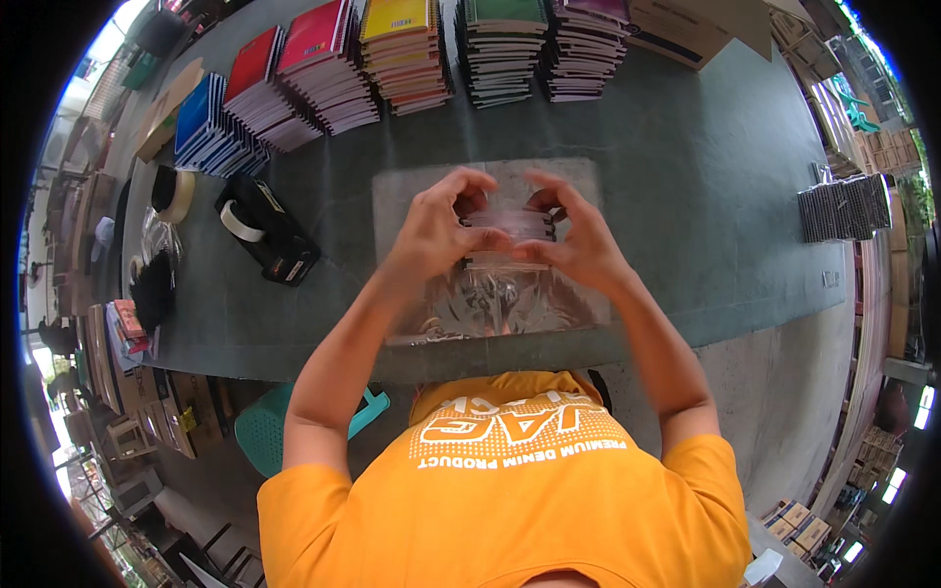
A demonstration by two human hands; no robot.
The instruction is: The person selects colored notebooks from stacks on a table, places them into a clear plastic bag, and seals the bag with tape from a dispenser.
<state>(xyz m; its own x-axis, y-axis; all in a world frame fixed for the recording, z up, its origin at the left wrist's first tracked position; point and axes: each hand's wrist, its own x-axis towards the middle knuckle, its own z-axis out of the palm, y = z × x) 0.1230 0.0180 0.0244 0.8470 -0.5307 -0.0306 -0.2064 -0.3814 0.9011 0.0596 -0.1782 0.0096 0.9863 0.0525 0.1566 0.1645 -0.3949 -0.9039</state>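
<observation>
Both my hands close around a small stack of spiral notebooks in the middle of the table, one at each side. My left hand curls its fingers over the far left edge, thumb along the near side. On the opposite end, my right hand grips the same way, the two thumbs almost meeting. The stack's page edges and black binding show, smeared by motion; its cover cannot be made out. Beneath lies clear plastic film, shiny and wrinkled toward me.
Along the far edge stand stacks of spiral notebooks: blue, red, pink, yellow, green and purple. A black tape dispenser and tape roll lie left. A dark stack sits right, a cardboard box behind.
</observation>
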